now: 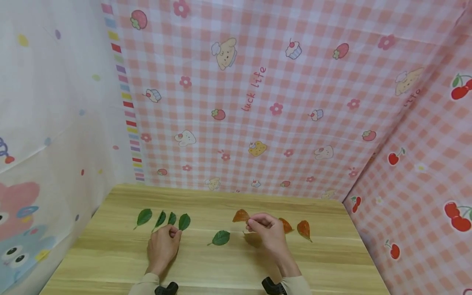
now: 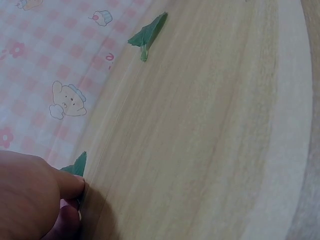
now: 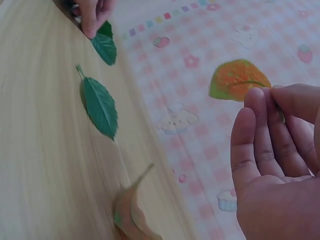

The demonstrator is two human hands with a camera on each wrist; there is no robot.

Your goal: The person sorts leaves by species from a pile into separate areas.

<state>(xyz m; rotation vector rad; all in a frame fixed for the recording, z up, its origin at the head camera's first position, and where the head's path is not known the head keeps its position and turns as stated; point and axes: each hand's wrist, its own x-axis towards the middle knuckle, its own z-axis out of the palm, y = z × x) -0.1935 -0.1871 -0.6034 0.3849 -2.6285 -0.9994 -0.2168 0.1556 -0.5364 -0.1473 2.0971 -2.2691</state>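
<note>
My right hand (image 1: 271, 233) is raised over the table, pinching an orange leaf (image 1: 241, 215) by its stem end. In the right wrist view this leaf (image 3: 239, 80) shows a green-yellow edge. My left hand (image 1: 164, 246) is low over the left side of the table, thumb and index finger pinching the stem end of a green leaf (image 1: 184, 221). Two green leaves, one of them a narrow-looking leaf (image 1: 160, 219), lie just beyond its knuckles. A single green leaf (image 1: 221, 237) lies between the hands, and a brown leaf (image 1: 252, 239) is partly hidden below my right hand.
Another green leaf (image 1: 144, 216) lies at the far left of the row. To the right of my right hand are an orange leaf (image 1: 286, 225), partly covered, and a reddish-orange leaf (image 1: 304, 230). Patterned cloth (image 1: 236, 135) stands behind the wooden table (image 1: 199, 270) and along both sides.
</note>
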